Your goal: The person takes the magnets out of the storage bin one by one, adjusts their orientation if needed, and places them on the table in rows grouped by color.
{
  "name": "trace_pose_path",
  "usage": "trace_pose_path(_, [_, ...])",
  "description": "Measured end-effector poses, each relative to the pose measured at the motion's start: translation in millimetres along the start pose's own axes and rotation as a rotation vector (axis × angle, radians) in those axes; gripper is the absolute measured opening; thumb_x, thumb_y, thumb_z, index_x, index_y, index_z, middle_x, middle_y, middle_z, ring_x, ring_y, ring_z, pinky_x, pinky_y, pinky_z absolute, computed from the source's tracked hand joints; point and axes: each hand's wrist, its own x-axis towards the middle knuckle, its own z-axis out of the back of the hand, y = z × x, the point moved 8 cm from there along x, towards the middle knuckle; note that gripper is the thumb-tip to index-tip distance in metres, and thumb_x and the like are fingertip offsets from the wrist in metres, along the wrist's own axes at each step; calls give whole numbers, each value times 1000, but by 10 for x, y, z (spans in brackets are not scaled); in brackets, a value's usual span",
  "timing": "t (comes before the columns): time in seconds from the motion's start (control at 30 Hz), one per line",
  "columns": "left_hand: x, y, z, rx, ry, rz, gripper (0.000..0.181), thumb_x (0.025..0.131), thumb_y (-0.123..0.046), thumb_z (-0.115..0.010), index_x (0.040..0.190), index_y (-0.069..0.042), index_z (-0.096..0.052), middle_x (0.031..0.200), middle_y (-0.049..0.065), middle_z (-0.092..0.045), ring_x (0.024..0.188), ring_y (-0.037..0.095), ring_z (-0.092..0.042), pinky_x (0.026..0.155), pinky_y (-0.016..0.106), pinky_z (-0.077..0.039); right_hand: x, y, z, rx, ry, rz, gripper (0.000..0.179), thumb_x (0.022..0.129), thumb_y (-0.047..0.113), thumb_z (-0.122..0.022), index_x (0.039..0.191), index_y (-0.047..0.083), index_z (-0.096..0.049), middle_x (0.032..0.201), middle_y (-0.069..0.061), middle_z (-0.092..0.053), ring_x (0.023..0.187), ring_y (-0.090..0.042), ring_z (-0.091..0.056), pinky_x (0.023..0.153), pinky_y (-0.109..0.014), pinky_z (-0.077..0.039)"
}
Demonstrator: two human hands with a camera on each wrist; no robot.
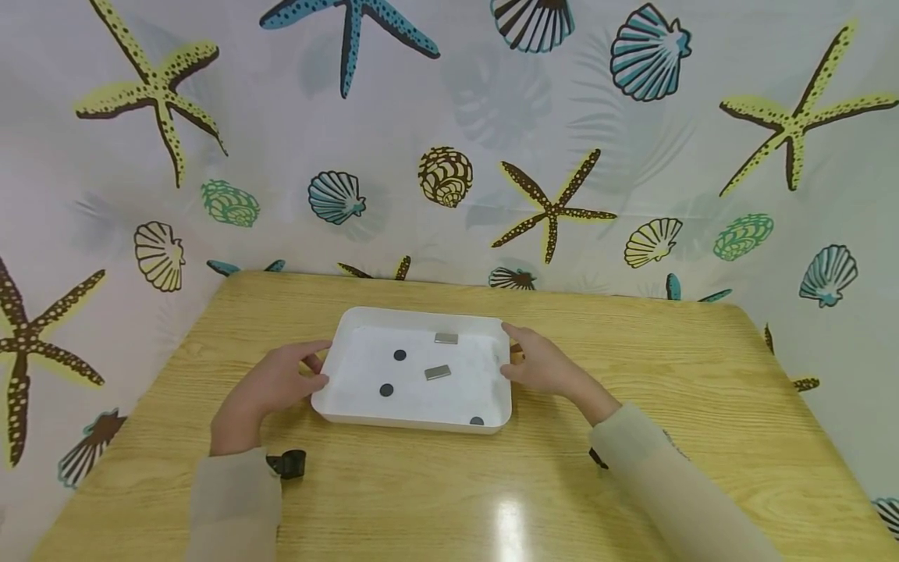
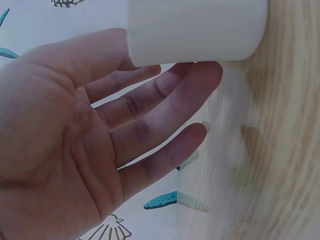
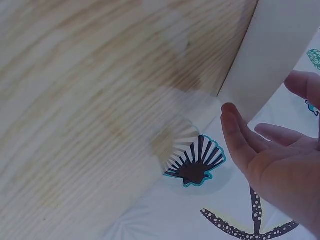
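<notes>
A shallow white tray (image 1: 393, 417) stands level between the two hands on the wooden table. My left hand (image 1: 277, 380) holds its left side, thumb and forefinger at the wall; in the left wrist view, fingertips (image 2: 210, 75) touch the tray's lower edge. My right hand (image 1: 541, 362) holds the right side, with thumb and forefinger at the rim; its fingertips lie along the white wall (image 3: 267, 60) in the right wrist view. Inside lie two silver bars, one farther back (image 1: 445, 338) and one nearer (image 1: 438, 372), and three dark discs (image 1: 399, 355), one by the front right corner (image 1: 477, 421).
The light wooden table (image 1: 393, 499) extends around the tray on every side. Behind it and at both sides hangs a white cloth (image 1: 393, 133) printed with starfish and shells. A dark strap piece (image 1: 288, 464) sits at the left wrist.
</notes>
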Motion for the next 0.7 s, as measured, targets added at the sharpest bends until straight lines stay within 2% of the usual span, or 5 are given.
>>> trace_pose_path(0.1, [-3,-2,5,0,1,0,62,99,-13,-64,155,1,-41,121,24,-62,75,18,-51,65,31,-44,-9,24,12,-18,-14,23,73,98,10,-66,159,-5,-29,162,-27,-38,139,-40,-52,111,-49,-48])
trace_pose_path(0.3, [-4,-1,7,-7,3,-7,62,98,-12,-65,154,2,-42,121,25,-62,77,19,-52,67,32,-44,-11,28,37,-15,-54,18,66,98,11,-67,156,-3,-39,160,-25,-39,139,-40,-52,111,-49,-49])
trace_pose_path(0.53, [2,1,18,4,7,3,63,98,-13,-65,155,0,-41,122,24,-63,79,19,-53,68,31,-44,-21,75,68,-54,-84,56,58,97,15,-71,149,0,-51,159,-23,-43,147,-41,-43,119,-53,-39])
trace_pose_path(0.7, [3,2,16,-3,8,3,64,98,-13,-66,155,1,-41,122,25,-63,81,20,-54,68,32,-45,-6,82,50,-62,-94,91,55,96,17,-73,146,2,-55,159,-23,-43,149,-43,-41,120,-55,-37])
